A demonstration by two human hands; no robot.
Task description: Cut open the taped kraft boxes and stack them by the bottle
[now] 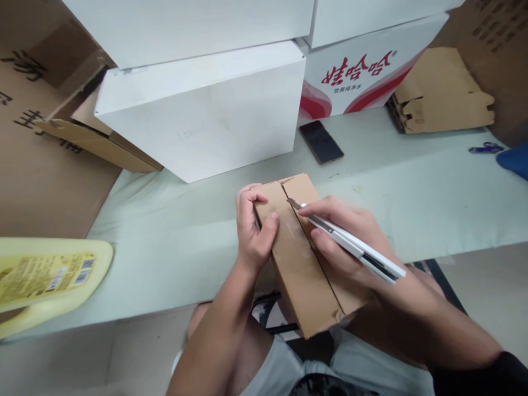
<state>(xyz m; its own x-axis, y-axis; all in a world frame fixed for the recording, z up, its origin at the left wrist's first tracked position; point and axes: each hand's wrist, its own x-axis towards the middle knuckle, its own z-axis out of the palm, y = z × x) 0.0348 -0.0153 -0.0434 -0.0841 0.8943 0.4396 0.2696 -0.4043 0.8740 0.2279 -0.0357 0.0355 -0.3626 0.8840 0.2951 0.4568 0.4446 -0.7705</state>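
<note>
A brown cardboard box (303, 269) lies tilted at the table's front edge, partly over my lap. A dark seam runs along its top, with clear tape across part of it. My left hand (256, 225) grips the box's far left edge, thumb on top and fingers curled over the end. In my right hand (350, 236) is a white utility knife (355, 245), its blade out. The blade tip sits at the seam near the far end; whether it touches the cardboard I cannot tell.
Behind the box lies a black phone (322, 142). White cartons (206, 115) stand along the back. Folded cardboard (449, 110) and purple-handled scissors (487, 148) are at right, beside a blue object (513, 161). A yellow bottle (99, 264) lies at left.
</note>
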